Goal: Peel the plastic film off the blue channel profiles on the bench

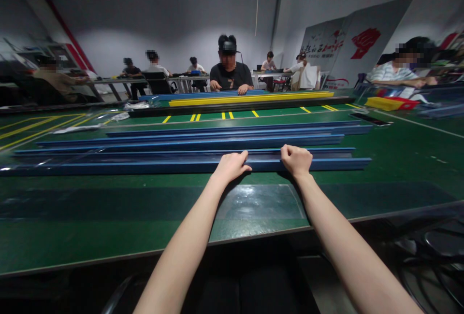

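A long blue channel-shaped rail [340,164] lies across the near part of the green table. My left hand [232,165] is closed over the rail near the middle, its thumb along the near side. Farther right, my right hand [297,160] is curled into a fist on the same rail, short of its right end. The undersides of both hands are hidden, so the exact finger contact does not show. Just behind lie more blue rails [232,141], roughly parallel. A clear plastic strip [253,203] lies flat between my forearms and along the table edge.
Across the table, a yellow rail [253,99] and a black rail [235,109] lie before a seated person [231,75]. A phone [369,119] and a yellow-and-red tray [391,104] are at the right. A stool [444,244] stands beyond the near edge.
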Action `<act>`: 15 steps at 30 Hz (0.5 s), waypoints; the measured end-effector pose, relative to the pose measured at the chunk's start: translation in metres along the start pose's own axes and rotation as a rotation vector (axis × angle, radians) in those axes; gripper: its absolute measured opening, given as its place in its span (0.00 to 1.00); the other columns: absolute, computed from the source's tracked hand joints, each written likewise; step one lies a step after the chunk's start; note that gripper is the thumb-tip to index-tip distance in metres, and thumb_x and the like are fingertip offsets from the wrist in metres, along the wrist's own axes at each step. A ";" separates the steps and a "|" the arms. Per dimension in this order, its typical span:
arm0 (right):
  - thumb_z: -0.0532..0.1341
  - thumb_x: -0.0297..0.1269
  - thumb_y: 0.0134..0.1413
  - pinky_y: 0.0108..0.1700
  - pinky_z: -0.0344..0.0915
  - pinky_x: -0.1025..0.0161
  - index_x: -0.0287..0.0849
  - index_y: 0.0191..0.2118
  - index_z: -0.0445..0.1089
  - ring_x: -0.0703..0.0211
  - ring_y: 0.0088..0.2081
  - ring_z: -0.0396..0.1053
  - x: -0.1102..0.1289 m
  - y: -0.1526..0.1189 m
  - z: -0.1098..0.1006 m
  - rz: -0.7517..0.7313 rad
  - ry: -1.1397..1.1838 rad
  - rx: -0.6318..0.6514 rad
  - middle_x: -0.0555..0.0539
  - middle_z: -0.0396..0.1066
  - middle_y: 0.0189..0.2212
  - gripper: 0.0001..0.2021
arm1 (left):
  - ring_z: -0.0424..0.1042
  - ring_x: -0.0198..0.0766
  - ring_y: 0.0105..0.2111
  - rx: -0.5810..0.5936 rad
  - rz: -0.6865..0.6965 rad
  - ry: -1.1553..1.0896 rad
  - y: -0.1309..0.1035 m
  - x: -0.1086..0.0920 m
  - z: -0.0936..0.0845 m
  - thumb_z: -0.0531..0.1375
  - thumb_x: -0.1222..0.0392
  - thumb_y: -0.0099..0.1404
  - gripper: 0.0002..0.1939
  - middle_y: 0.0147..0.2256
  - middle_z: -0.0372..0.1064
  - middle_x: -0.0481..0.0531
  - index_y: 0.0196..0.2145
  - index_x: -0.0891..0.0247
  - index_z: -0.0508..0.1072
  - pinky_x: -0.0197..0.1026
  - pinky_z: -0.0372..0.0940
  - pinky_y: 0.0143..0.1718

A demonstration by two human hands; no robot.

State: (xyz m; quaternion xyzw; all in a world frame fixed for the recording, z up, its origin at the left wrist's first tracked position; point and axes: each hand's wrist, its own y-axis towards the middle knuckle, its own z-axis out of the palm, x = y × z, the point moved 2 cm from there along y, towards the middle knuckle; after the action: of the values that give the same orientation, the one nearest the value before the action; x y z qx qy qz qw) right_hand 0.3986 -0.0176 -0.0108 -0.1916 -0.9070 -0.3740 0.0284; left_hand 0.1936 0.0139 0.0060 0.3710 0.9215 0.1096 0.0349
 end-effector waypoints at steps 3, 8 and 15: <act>0.47 0.39 0.52 0.24 0.41 0.66 0.39 0.21 0.72 0.65 0.20 0.59 0.000 0.000 0.000 -0.004 0.002 -0.004 0.43 0.71 0.21 0.20 | 0.70 0.41 0.37 -0.001 -0.006 -0.008 0.000 0.001 0.000 0.55 0.46 0.58 0.16 0.34 0.71 0.51 0.38 0.59 0.63 0.36 0.59 0.32; 0.47 0.39 0.52 0.24 0.41 0.66 0.39 0.20 0.71 0.65 0.20 0.58 0.001 0.000 0.000 -0.028 0.013 -0.018 0.44 0.70 0.20 0.20 | 0.69 0.40 0.37 -0.012 -0.021 -0.040 0.001 0.002 0.000 0.55 0.46 0.57 0.15 0.34 0.70 0.50 0.37 0.59 0.64 0.37 0.59 0.32; 0.47 0.38 0.52 0.24 0.42 0.67 0.38 0.17 0.67 0.66 0.20 0.59 0.003 -0.002 0.001 -0.154 0.038 -0.069 0.45 0.69 0.18 0.20 | 0.65 0.40 0.39 -0.116 -0.006 -0.032 -0.001 -0.001 -0.003 0.60 0.48 0.53 0.15 0.36 0.66 0.52 0.31 0.62 0.66 0.38 0.59 0.38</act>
State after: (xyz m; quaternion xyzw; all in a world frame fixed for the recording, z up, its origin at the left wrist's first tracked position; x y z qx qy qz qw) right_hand 0.3954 -0.0171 -0.0127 -0.1149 -0.9050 -0.4095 0.0099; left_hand 0.1933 0.0123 0.0087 0.3672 0.9140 0.1569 0.0716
